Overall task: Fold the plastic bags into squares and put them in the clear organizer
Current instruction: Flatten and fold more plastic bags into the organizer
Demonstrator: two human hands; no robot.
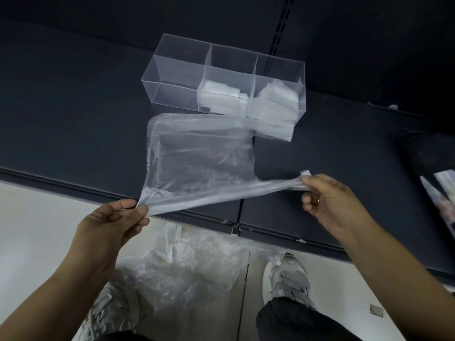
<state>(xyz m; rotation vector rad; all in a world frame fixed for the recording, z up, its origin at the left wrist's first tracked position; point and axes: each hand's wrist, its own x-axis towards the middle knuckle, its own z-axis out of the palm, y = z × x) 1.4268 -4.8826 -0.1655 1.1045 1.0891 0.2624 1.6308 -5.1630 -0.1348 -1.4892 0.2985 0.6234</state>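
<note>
Loose bags (187, 271) on floor near feet. Left hand (115, 222), right hand (327, 200): each grip pinches plastic bag (197, 153), stretched along counter (73, 119) front edge; body extends toward clear organizer (172, 67).

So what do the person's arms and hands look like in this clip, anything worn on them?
Both forearms are bare, with no sleeves in view and no gloves. The left hand shows no ring, watch or band. The right hand seems to have a thin ring on one finger, though it is small and hard to make out. No watch or bracelet shows on either wrist.
</note>
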